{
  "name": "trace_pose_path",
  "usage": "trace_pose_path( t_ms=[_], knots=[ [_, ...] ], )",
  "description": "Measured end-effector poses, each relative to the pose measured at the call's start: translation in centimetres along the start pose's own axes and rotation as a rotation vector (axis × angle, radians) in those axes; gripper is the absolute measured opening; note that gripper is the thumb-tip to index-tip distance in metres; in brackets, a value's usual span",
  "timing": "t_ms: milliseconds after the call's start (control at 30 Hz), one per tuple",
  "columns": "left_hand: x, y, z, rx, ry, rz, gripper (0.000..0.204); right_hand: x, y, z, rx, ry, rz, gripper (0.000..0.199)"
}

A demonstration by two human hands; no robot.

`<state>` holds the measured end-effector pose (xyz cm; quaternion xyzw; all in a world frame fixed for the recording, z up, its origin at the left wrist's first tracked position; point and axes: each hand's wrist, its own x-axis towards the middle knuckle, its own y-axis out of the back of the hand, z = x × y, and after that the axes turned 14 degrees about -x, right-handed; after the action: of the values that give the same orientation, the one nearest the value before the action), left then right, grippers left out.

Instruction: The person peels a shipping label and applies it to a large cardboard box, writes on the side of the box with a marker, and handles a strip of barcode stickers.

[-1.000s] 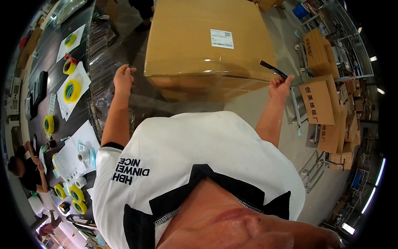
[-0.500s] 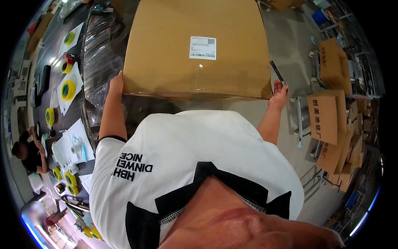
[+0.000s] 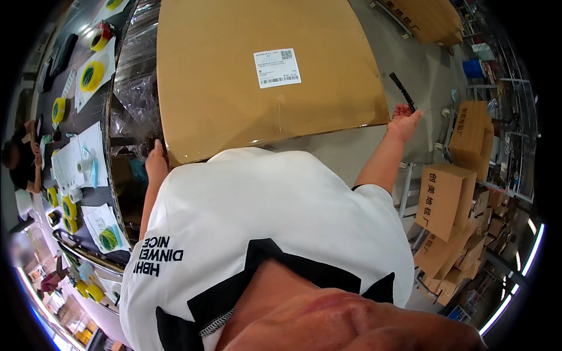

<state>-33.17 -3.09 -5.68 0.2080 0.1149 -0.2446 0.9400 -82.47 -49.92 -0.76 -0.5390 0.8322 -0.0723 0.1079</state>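
A large brown cardboard carton (image 3: 222, 105) fills the space in front of me, its near edge close to my shirt. On its top lies a white printed label (image 3: 277, 68). At the near left corner, my left hand (image 3: 157, 164) grips the carton's side, with some fingers hidden. My right hand (image 3: 404, 123) is by the near right corner, its fingers curled around a slim black pen (image 3: 402, 92) that points up and away. That hand looks to be touching the carton's side, though the contact is partly hidden.
Left of me, a dark table (image 3: 93, 111) carries yellow tape rolls (image 3: 92, 76), papers and a black keyboard (image 3: 60, 55). Clear plastic film (image 3: 136, 88) lies along its side. A person (image 3: 26, 152) is beyond it. Rightward stand open cartons (image 3: 444, 199) and metal-framed carts (image 3: 407, 190).
The carton has turned, its near left corner coming closer to my body. My left hand has moved nearer with it. My right hand has shifted slightly right, still holding the pen.
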Motion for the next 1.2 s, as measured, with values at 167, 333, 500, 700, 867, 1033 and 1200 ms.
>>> trace_pose_path(
  t_ms=[167, 333, 500, 700, 867, 1033, 1200],
  knots=[
    [-1.4, 0.4, 3.2, -0.251, 0.019, 0.093, 0.034, -4.3, -2.6, -1.7, 0.097, 0.184, -0.161, 0.037],
    [-1.3, -0.2, 4.2, -0.353, -0.059, -0.035, 0.025, -10.7, -6.6, 0.0, 0.361, -0.076, -0.511, 0.033],
    [-2.0, -1.6, 7.4, -0.264, -0.165, -0.072, 0.03, -17.8, -9.1, 1.0, 0.261, -0.256, -0.692, 0.032],
    [-1.8, -3.3, 10.8, -0.187, -0.127, -0.22, 0.016, -22.7, -9.8, 2.3, 0.199, -0.34, -0.946, 0.03],
    [-2.3, -6.6, 13.8, 0.126, -0.736, -0.414, 0.019, -25.4, -10.7, 2.0, 0.071, -0.285, -1.052, 0.03],
    [-5.0, -9.9, 16.9, 0.25, -0.559, -0.783, 0.027, -27.9, -12.2, 1.5, -0.02, -0.182, -1.059, 0.025],
    [-5.1, -10.7, 16.9, 0.482, -0.656, -0.796, 0.031, -28.7, -12.2, -0.2, -0.264, -0.196, -1.183, 0.015]
  ],
)
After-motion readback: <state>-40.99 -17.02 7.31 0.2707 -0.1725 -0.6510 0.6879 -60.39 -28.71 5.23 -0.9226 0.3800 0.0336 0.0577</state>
